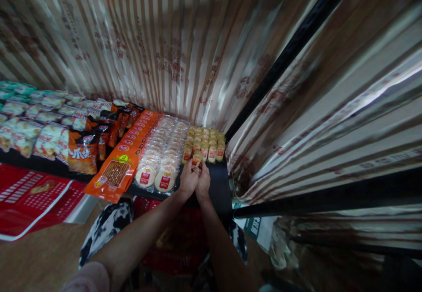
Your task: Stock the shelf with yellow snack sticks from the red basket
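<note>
My left hand [187, 180] and my right hand [202, 182] are pressed together at the front of a black shelf [217, 182]. Both pinch a small yellow snack packet [197, 158] with a red label. It is held just in front of rows of matching yellow packets [206, 142] on the shelf. To the left of my hands lie clear bags of round white rice crackers [161, 155].
Orange flat packets [127, 155], orange-and-black snack bags [84, 151] and pale bags [29, 129] fill the shelf further left. A red basket [178, 239] sits below my arms. Striped curtains [184, 41] hang behind and at the right. Red packaging [29, 195] lies at lower left.
</note>
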`<state>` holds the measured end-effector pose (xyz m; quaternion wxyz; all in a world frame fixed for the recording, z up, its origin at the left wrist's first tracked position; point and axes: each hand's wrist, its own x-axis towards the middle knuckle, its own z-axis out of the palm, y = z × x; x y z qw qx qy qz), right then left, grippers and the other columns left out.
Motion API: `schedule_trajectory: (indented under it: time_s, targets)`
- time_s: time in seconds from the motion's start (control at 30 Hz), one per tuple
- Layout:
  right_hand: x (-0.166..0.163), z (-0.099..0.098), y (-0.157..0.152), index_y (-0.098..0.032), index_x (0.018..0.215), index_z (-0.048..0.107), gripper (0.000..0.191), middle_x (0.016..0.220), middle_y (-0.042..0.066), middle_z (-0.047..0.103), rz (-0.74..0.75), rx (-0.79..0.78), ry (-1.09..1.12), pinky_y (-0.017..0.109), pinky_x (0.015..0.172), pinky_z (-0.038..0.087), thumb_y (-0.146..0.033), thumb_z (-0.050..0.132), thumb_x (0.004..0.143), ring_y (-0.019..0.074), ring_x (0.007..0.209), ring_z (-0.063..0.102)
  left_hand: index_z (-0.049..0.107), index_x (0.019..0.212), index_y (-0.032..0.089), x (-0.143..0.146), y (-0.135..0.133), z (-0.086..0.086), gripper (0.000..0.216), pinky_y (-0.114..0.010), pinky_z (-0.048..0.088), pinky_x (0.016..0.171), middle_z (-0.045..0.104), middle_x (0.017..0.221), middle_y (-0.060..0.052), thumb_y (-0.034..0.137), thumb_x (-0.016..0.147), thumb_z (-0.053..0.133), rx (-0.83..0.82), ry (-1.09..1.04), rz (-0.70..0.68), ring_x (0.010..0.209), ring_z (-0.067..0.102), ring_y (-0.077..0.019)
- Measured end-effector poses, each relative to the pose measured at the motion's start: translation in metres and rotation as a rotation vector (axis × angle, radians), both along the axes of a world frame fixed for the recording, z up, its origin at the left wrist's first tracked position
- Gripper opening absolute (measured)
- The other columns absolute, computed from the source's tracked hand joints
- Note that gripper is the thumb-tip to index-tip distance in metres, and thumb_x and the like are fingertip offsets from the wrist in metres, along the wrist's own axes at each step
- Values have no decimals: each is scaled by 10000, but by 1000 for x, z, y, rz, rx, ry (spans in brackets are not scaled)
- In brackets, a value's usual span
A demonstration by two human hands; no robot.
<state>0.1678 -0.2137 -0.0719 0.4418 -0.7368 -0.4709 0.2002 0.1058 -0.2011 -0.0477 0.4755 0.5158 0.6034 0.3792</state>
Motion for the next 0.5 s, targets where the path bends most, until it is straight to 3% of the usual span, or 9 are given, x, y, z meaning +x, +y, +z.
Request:
schedule_trajectory:
  time_s: [0.5]
  targets:
    - [1, -1, 8, -97, 1270, 471, 544, 1049, 134, 586, 16, -49, -63, 282, 757, 472, -190, 460, 735, 191, 875, 594, 491, 1222, 146, 2, 0, -3, 428, -318, 385, 998, 525, 1262, -119, 169, 795, 465, 41, 22, 29, 1152, 501, -197]
